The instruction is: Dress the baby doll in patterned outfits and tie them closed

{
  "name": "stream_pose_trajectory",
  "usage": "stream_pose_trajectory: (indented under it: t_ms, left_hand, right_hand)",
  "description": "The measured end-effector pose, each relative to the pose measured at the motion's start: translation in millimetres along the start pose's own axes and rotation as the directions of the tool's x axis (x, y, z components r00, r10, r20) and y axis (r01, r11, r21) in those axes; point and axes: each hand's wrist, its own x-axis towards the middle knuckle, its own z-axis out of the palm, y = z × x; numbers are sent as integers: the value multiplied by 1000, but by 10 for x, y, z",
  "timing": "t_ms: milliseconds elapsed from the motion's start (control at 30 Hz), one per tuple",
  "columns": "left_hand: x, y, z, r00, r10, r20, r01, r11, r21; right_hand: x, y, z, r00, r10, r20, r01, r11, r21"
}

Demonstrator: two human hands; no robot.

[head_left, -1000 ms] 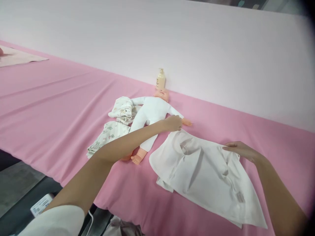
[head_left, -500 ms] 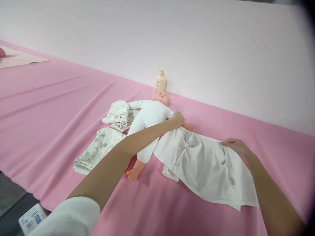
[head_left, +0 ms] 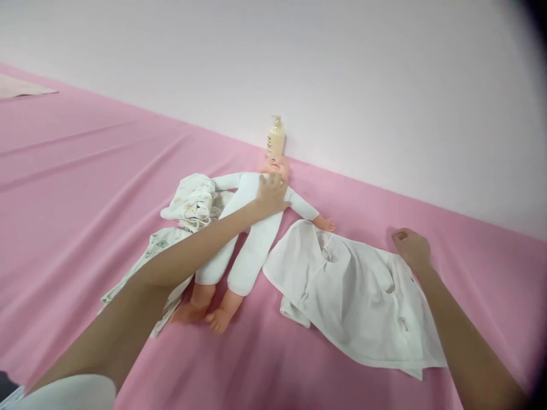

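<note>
A baby doll [head_left: 260, 239] in a white suit lies on its back, its head up by the wall and its bare feet towards me. My left hand [head_left: 272, 195] rests on the doll's upper chest, just below the head, with the fingers apart. To the doll's right a rumpled white cloth [head_left: 342, 285] is spread out. My right hand [head_left: 411, 246] is beside the cloth's upper right corner, its fingers curled in and no cloth visibly held in them.
Behind the doll's head a cream pump bottle [head_left: 276, 136] stands against the white wall [head_left: 384, 102]. Left of the doll lie a bundled printed cloth [head_left: 192, 199] and a folded printed cloth [head_left: 160, 242], partly behind my left arm. A pink sheet [head_left: 85, 199] covers the surface.
My left hand has left the white cloth's upper edge and moved left onto the doll's chest. My right hand has let go of the cloth's corner and curled. The doll's legs have shifted towards me.
</note>
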Motion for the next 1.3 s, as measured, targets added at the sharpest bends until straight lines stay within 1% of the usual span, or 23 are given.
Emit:
stream_pose_trajectory:
  t_ms: [33,100,167,200,233,267,300,333,400,433,500,533,600,667,733,833,900,967,1067,1100,1167,1233,1300]
  left_hand:
    - [-16,-117,-28,999,-43,10,43,998,-51]
    - [-50,-325,-69,991,-122,60,130,978,-164]
    - [-90,-479,-92,979,-162,122,190,944,-270]
    - [-115,-530,-100,974,-173,144,210,928,-308]
    - [-144,-566,-109,969,-193,154,235,915,-329]
    - [-176,-587,-122,963,-220,157,262,905,-335]
    - [-211,-598,-140,954,-255,157,294,898,-327]
    - [-246,-602,-164,942,-296,155,331,892,-308]
    - [-312,-602,-224,909,-368,193,409,876,-256]
    - [-338,-600,-256,888,-391,244,445,865,-233]
    - [-373,-594,-315,843,-411,347,496,844,-204]
    - [-382,-588,-339,830,-410,378,507,838,-201]
    - [-390,-562,-388,834,-410,368,504,838,-208]
    - [-403,-517,-473,855,-422,301,490,846,-208]
    - [-447,-456,-634,867,-438,239,485,850,-203]
    - [-627,-348,-1034,904,-398,158,427,864,-266]
    - [-824,-254,-1354,946,-317,67,318,872,-372]
    - [-1052,-117,-1652,971,-231,-58,175,858,-482]
    - [-1368,189,-1952,989,-79,-125,-18,775,-632]
    - [-1452,309,-1998,989,-32,-144,-75,730,-679]
    - [-1584,554,-2003,975,22,-222,-189,606,-773]
    - [-1675,786,-1912,958,37,-285,-272,439,-856]
    - [-1740,1001,-1756,965,61,-256,-262,276,-925]
  right_hand:
    - [-59,-202,8,998,-24,-58,25,1000,14]
    - [-243,-717,18,978,-148,-147,173,969,176]
    - [-491,-1298,20,960,-256,-109,278,857,434]
    - [-621,-1578,20,955,-298,4,241,778,580]
    - [-744,-1835,24,921,-341,191,112,698,707]
    - [-850,-2062,34,840,-390,377,-55,631,774]
    - [-936,-2255,57,767,-414,491,-199,574,794]
    - [-999,-2413,93,722,-426,545,-288,532,796]
    - [-1070,-2646,211,684,-421,596,-390,480,786]
    - [-1089,-2731,285,671,-424,608,-439,434,787]
    - [-1123,-2867,426,656,-441,612,-537,297,789]
    - [-1143,-2925,477,661,-445,604,-575,216,789]
    - [-1192,-3023,510,696,-435,571,-594,96,798]
    - [-1244,-3080,439,718,-433,544,-584,49,810]
    - [-1293,-3077,278,733,-438,521,-563,40,826]
    - [-1370,-2962,-82,769,-463,440,-470,57,881]
    - [-1428,-2837,-379,801,-478,360,-385,48,922]
    - [-1493,-2693,-701,836,-473,280,-312,12,950]
    - [-1611,-2434,-1172,887,-436,150,-168,-4,986]
    - [-1661,-2327,-1307,906,-403,126,-124,31,992]
    - [-1780,-2066,-1520,952,-288,104,-61,156,986]
    - [-1912,-1744,-1639,986,-141,94,-46,309,950]
    - [-2031,-1374,-1660,998,-11,68,-55,452,890]
